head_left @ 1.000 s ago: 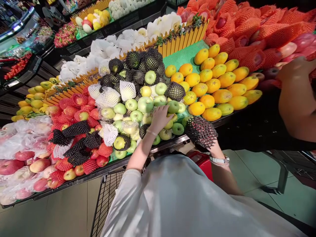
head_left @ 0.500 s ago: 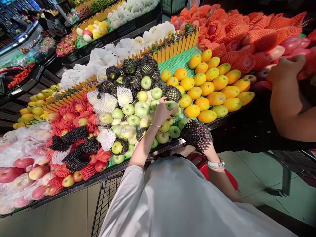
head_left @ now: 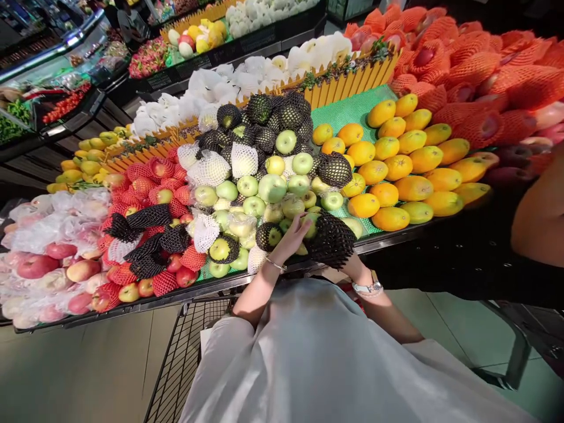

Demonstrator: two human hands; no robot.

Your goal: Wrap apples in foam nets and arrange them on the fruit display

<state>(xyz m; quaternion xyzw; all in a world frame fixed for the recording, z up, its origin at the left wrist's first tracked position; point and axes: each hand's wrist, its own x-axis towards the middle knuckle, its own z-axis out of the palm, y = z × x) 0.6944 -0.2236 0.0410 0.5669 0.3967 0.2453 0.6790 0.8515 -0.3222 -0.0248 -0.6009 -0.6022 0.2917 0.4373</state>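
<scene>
My left hand is closed round a green apple at the opening of a black foam net sleeve. My right hand is at the sleeve's near side, with the net covering most of its fingers. The sleeve bulges around that hand, and its inside is hidden. Just beyond both hands lies a heap of green apples, some bare, some in clear wrap or foam nets. Dark net-wrapped fruits are piled behind them.
Yellow-orange papayas lie to the right, red-netted fruit behind them. Red apples in nets are at left. The stand's front edge runs before me, a wire cart below. Another person's arm is at the right edge.
My left hand has drawn back from over the green apples to the black net sleeve, with an apple in it. The sleeve and my right hand have shifted left. The view has turned slightly.
</scene>
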